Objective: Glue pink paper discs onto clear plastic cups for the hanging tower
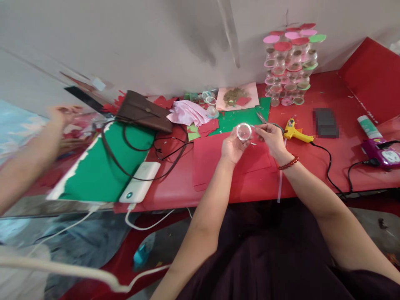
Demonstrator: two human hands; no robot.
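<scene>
My left hand (231,146) is closed around a small clear plastic cup (243,132), its round rim turned up towards me. Close beside the rim, my right hand (272,139) has thumb and fingers pinched together. What lies in that pinch is too small to make out. Beneath both hands lie red paper sheets (209,162). A yellow glue gun (296,132) rests just right of my right hand, and scissors (261,118) lie behind it, partly hidden. A pale glue stick (280,183) shows below my right wrist.
A tower of clear cups and coloured discs (289,71) stands at the back right. To the left are a brown bag (142,111), a white power bank (140,181) and pink cloth (189,111). Another person's arm (37,150) reaches in at far left. A purple power strip (381,152) sits right.
</scene>
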